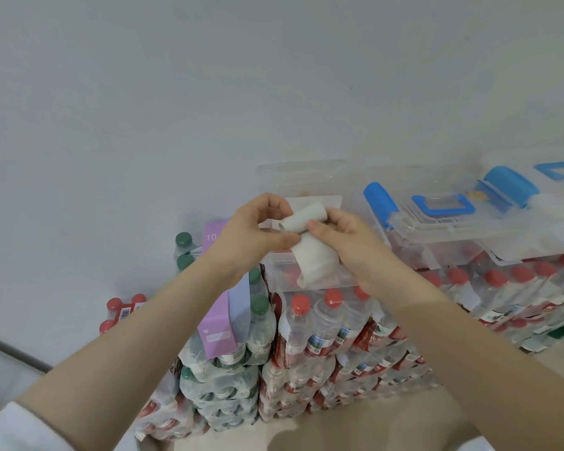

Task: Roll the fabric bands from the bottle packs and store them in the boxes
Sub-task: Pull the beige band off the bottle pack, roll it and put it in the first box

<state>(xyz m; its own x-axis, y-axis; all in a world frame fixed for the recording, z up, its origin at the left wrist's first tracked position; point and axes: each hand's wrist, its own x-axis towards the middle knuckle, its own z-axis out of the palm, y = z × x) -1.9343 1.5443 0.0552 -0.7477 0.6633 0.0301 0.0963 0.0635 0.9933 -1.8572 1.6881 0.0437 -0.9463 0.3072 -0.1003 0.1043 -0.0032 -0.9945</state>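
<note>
Your left hand and right hand both pinch a white fabric band, fingers and thumbs curled round it. Its upper end is wound into a small roll between your fingertips, and the loose tail hangs down from there. You hold the band in the air just in front of the open clear box, which sits on top of the red-capped bottle packs. To the right of that box stands a second clear box with blue latches, its lid on. To the left of the open box a lilac carton leans among green-capped bottle packs, all stacked against the pale wall.
</note>
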